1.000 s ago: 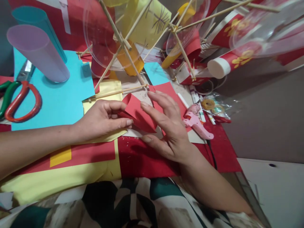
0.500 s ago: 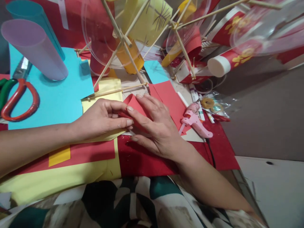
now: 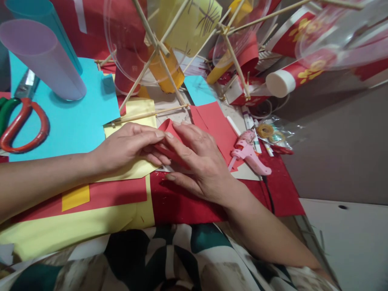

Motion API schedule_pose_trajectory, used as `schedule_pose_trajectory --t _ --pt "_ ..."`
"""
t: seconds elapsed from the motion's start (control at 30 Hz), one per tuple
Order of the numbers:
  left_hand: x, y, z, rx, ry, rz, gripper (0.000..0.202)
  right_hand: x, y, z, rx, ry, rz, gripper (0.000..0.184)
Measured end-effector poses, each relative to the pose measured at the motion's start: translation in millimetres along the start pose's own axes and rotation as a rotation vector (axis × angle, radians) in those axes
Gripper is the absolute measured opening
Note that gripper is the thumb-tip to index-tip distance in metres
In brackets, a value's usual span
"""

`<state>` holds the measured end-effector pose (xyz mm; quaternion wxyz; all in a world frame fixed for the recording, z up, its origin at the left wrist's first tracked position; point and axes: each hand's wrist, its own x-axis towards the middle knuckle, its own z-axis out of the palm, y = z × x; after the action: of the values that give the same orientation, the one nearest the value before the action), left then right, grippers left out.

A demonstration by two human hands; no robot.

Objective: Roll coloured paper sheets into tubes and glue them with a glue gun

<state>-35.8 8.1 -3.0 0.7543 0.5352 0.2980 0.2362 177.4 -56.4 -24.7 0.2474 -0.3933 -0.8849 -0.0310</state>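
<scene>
A curled piece of red paper [image 3: 168,126] lies on the paper-strewn table between both hands. My left hand [image 3: 129,146] pinches its near edge with thumb and fingers closed on it. Over the same piece lies my right hand [image 3: 198,159], fingers stretched flat and pressing it down, so most of the paper is hidden. A flat red sheet [image 3: 216,123] lies just beyond my right hand. A pink glue gun [image 3: 250,155] rests to the right of that hand.
Red-handled scissors [image 3: 22,127] lie at far left on a cyan sheet [image 3: 72,121], beside a rolled lilac paper tube [image 3: 42,56]. A frame of wooden sticks [image 3: 160,60] with clear plastic cups and yellow paper stands behind. Tape rolls in a bag [image 3: 269,133] sit right.
My right hand came down from hovering and now lies flat on the red paper. My left hand's fingers closed tighter over the paper's edge.
</scene>
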Motion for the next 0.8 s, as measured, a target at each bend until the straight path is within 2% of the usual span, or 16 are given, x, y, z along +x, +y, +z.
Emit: schedule_pose_trajectory --t 0.33,0.8 --pt "0.5 3.9 7.8 0.128 0.065 -0.029 0.023 -2.3 -0.9 -2.0 0.017 -0.019 0.016 0.079" --pt "5.1 -2.4 -0.6 -0.008 0.055 -0.097 0.014 -1.1 1.1 -2.6 0.136 -0.062 0.046 0.072"
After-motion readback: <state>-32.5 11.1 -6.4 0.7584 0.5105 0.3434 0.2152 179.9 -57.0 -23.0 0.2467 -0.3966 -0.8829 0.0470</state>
